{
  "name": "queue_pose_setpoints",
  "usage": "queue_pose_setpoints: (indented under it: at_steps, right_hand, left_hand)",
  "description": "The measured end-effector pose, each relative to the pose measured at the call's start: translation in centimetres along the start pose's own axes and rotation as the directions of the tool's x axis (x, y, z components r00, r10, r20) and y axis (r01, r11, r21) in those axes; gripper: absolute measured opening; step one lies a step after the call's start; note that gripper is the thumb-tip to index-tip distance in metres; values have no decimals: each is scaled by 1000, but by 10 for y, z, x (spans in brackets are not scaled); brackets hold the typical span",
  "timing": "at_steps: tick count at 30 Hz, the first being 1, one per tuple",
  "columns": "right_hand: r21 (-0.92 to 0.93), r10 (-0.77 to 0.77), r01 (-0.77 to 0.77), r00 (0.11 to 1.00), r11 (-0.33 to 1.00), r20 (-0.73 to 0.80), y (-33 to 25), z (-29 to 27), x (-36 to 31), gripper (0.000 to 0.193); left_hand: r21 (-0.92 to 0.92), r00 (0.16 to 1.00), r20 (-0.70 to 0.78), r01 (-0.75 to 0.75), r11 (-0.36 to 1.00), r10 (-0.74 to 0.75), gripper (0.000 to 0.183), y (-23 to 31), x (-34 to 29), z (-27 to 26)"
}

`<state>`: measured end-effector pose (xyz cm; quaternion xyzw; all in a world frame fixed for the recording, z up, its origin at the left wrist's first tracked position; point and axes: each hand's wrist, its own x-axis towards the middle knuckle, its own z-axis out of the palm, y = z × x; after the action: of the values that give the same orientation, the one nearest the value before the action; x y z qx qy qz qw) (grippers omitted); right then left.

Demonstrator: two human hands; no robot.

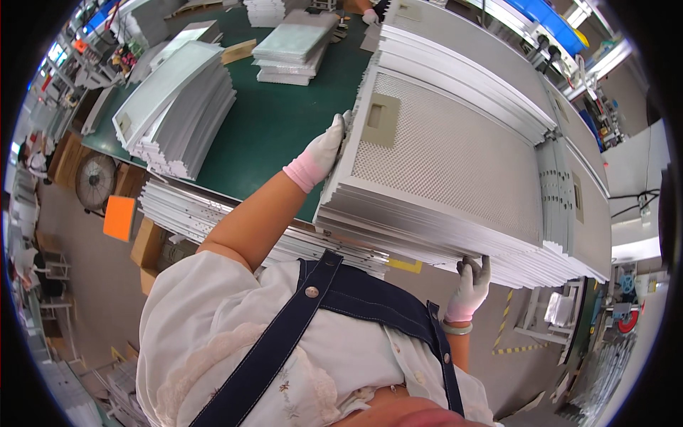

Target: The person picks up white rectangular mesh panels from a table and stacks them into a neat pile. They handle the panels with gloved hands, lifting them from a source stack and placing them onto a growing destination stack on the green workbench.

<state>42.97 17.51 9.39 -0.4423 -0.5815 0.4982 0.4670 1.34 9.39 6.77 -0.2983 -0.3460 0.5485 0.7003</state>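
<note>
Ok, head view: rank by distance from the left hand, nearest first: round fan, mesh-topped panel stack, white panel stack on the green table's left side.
From the left hand:
1. Mesh-topped panel stack: right beside it, to its right.
2. White panel stack: left, across the green table.
3. Round fan: far left, beyond the table.

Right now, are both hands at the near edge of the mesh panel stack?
No, the left hand is at the left edge of the mesh panel stack.
</note>
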Motion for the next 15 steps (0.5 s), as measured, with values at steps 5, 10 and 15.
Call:
queue_pose_setpoints:
  at_steps: [5,10,15]
  right_hand:
    - [9,82,-82,995,997,-54,0,-4,5,54]
    - [-127,13,-15,1000,992,-20,7,9,-1,57]
    - [-510,306,-272,952,816,-18,-6,21,-38,54]
  left_hand:
    - [690,781,506,-110,-715,367,71,-11,14,-4]
    - [375,655,663,129,-918,363,69,-37,-19,-7]
    - [350,250,897,99,-931,364,49,-36,-117,10]
